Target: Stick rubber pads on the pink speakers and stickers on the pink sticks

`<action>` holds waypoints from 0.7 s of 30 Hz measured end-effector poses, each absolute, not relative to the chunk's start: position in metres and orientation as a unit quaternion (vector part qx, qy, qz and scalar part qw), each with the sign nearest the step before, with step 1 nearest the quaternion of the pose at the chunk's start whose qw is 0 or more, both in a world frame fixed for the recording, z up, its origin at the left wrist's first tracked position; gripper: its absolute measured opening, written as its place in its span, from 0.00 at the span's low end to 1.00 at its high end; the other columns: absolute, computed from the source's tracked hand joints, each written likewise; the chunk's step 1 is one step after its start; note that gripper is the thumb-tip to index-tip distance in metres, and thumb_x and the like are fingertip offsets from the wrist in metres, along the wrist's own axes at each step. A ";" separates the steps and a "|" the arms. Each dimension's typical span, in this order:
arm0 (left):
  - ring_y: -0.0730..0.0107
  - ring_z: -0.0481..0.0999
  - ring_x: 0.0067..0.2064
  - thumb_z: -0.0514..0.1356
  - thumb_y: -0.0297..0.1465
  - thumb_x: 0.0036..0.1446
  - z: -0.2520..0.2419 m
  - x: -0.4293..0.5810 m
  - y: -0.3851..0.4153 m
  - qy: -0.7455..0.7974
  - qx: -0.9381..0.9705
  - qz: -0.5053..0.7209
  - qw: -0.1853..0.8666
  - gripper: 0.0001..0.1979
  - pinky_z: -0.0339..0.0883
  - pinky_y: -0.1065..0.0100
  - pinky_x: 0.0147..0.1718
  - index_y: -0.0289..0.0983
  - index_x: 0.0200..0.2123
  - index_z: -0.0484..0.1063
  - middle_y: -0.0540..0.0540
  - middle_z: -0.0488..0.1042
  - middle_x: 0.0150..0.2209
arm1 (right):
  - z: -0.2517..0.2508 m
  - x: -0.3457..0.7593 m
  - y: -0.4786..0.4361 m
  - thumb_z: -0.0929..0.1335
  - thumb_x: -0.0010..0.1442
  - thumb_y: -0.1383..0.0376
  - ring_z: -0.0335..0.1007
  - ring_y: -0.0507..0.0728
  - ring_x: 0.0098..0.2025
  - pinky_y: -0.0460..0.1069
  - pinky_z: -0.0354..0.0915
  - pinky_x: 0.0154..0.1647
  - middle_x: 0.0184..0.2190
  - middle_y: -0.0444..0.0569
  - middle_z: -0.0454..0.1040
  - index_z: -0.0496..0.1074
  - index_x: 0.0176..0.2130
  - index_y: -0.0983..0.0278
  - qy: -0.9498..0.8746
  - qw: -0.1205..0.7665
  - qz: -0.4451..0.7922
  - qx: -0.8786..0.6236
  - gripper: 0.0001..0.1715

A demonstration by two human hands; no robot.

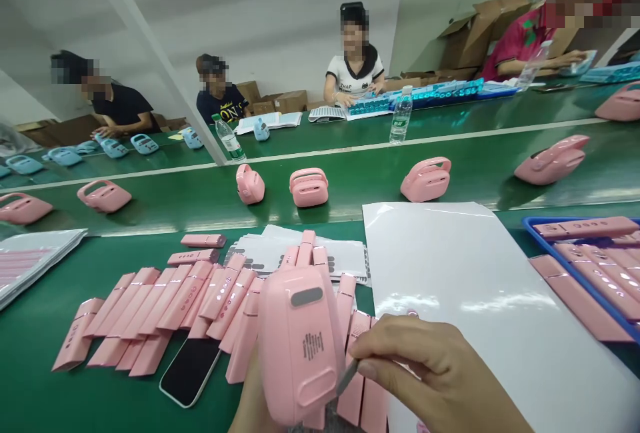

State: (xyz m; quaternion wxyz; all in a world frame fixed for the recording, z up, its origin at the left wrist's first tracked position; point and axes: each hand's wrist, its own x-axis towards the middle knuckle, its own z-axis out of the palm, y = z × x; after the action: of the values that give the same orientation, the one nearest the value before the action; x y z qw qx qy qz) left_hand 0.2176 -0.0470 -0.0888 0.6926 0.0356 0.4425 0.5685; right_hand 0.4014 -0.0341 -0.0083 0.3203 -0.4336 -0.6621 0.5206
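My left hand [249, 403] grips a pink plastic handheld device [300, 340] from below, and much of the hand is hidden behind it. The device's face shows a grey oval patch and a dark pattern of short vertical bars. My right hand [420, 373] pinches a thin grey blade-like tool [347, 376], whose tip rests against the device's right edge. Beneath the hands, several pink oblong bars [170, 306] lie fanned out on the green belt, next to a black-screened smartphone [190, 371].
A glossy white sheet [480, 286] lies to the right, beside a blue tray [585, 266] of pink bars. Printed white cards [300, 253] sit behind the hands. Pink devices [427, 180] stand along a green conveyor. Co-workers [355, 63] sit across it among blue items, bottles and cardboard boxes.
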 end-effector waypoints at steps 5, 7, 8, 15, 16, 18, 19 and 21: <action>0.59 0.74 0.37 0.60 0.43 0.54 -0.086 0.214 -0.045 0.428 0.083 0.584 0.684 0.15 0.69 0.56 0.38 0.35 0.33 0.72 0.46 0.74 0.32 | -0.016 0.391 -0.038 0.68 0.55 0.65 0.72 0.56 0.38 0.48 0.67 0.40 0.33 0.44 0.76 0.76 0.30 0.56 -0.567 0.339 0.604 -0.445 0.05; 0.53 0.73 0.38 0.62 0.44 0.49 -0.082 0.215 -0.045 0.420 0.098 0.590 0.683 0.15 0.69 0.52 0.38 0.36 0.30 0.73 0.45 0.74 0.29 | -0.018 0.386 -0.040 0.70 0.53 0.63 0.69 0.57 0.48 0.47 0.66 0.45 0.42 0.46 0.73 0.75 0.27 0.58 -0.499 0.351 0.655 -0.446 0.04; 0.50 0.73 0.40 0.63 0.44 0.47 -0.081 0.216 -0.045 0.419 0.103 0.593 0.680 0.16 0.68 0.51 0.39 0.37 0.29 0.73 0.44 0.74 0.29 | -0.018 0.384 -0.040 0.71 0.52 0.62 0.65 0.58 0.53 0.47 0.66 0.47 0.47 0.47 0.71 0.75 0.26 0.59 -0.469 0.350 0.678 -0.445 0.05; 0.51 0.74 0.35 0.65 0.40 0.43 -0.073 0.215 -0.048 0.484 0.126 0.589 0.635 0.13 0.71 0.53 0.33 0.37 0.23 0.71 0.45 0.71 0.22 | -0.015 0.383 -0.037 0.71 0.49 0.62 0.54 0.64 0.61 0.55 0.63 0.53 0.52 0.49 0.68 0.75 0.25 0.59 -0.497 0.290 0.679 -0.456 0.04; 0.51 0.74 0.34 0.65 0.41 0.43 -0.072 0.214 -0.048 0.490 0.132 0.586 0.632 0.13 0.71 0.53 0.32 0.37 0.23 0.71 0.46 0.70 0.21 | -0.015 0.383 -0.036 0.70 0.50 0.62 0.56 0.64 0.60 0.56 0.62 0.53 0.52 0.49 0.68 0.75 0.25 0.59 -0.510 0.287 0.673 -0.453 0.04; 0.51 0.74 0.34 0.64 0.43 0.44 -0.071 0.214 -0.048 0.494 0.133 0.573 0.640 0.14 0.72 0.53 0.31 0.38 0.23 0.71 0.46 0.70 0.21 | -0.015 0.384 -0.035 0.70 0.50 0.63 0.59 0.65 0.58 0.58 0.61 0.55 0.52 0.48 0.68 0.75 0.25 0.59 -0.530 0.282 0.661 -0.450 0.05; 0.51 0.74 0.34 0.64 0.45 0.44 -0.071 0.214 -0.048 0.497 0.127 0.568 0.643 0.14 0.72 0.52 0.32 0.39 0.25 0.72 0.46 0.70 0.20 | -0.014 0.384 -0.035 0.70 0.50 0.63 0.59 0.65 0.58 0.59 0.60 0.56 0.52 0.48 0.68 0.75 0.24 0.59 -0.540 0.277 0.655 -0.450 0.05; 0.50 0.74 0.35 0.62 0.47 0.45 -0.072 0.214 -0.047 0.509 0.113 0.572 0.634 0.16 0.72 0.52 0.34 0.39 0.27 0.72 0.46 0.70 0.21 | -0.012 0.384 -0.034 0.69 0.50 0.63 0.57 0.66 0.59 0.59 0.59 0.56 0.51 0.49 0.69 0.76 0.25 0.59 -0.552 0.267 0.648 -0.452 0.05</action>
State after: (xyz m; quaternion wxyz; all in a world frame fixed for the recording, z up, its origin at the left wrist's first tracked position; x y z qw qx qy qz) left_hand 0.2137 -0.0465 -0.0717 0.6339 0.1129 0.5086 0.5716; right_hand 0.3837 -0.0339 -0.0123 0.2672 -0.4515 -0.5522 0.6479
